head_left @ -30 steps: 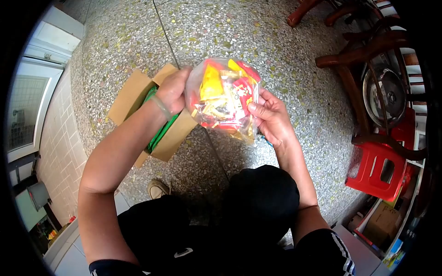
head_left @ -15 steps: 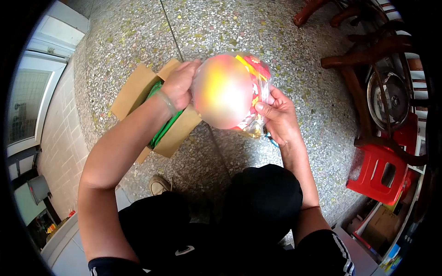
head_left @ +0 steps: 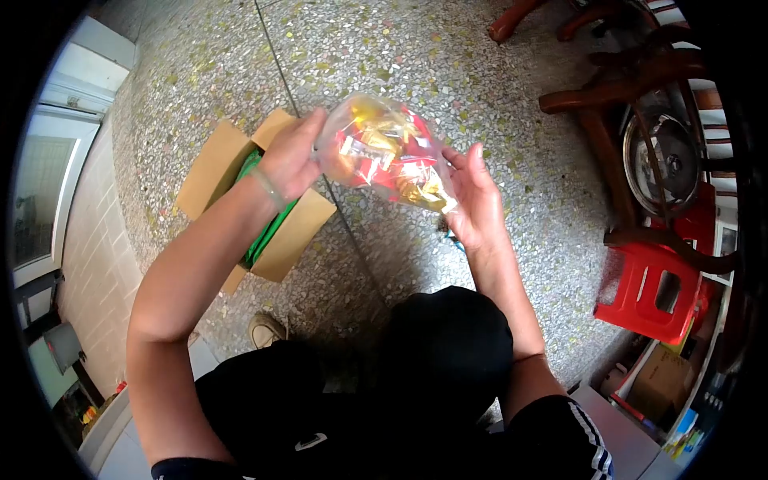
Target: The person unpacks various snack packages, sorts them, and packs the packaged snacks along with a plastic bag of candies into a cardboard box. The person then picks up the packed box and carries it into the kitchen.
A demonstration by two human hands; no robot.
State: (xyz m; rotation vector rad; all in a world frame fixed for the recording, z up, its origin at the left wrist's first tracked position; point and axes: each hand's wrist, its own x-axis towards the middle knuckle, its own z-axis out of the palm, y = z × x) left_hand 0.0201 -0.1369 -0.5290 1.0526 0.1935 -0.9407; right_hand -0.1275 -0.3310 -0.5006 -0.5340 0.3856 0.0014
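A clear plastic bag [head_left: 388,152] with red, yellow and gold wrapped pieces inside is held up between my hands. My left hand [head_left: 294,158], with a pale bangle at the wrist, is closed on the bag's left edge. At the bag's right side, my right hand [head_left: 478,196] has its thumb raised and its palm turned toward the bag; its fingers are partly hidden behind the plastic. Below my left forearm an open cardboard box [head_left: 298,234] stands on the floor, with green material [head_left: 268,232] inside, partly covered by the arm.
On the right are dark wooden furniture legs [head_left: 600,160], a round metal lid or tray [head_left: 662,164], a red plastic stool [head_left: 652,292] and a brown carton [head_left: 660,384]. A white-framed door [head_left: 68,136] is at the left. A shoe [head_left: 266,330] shows near my knees.
The bag has turned and tilted, its right end now lower. My right thumb has lifted off the plastic and that hand has opened. My left hand keeps its hold.
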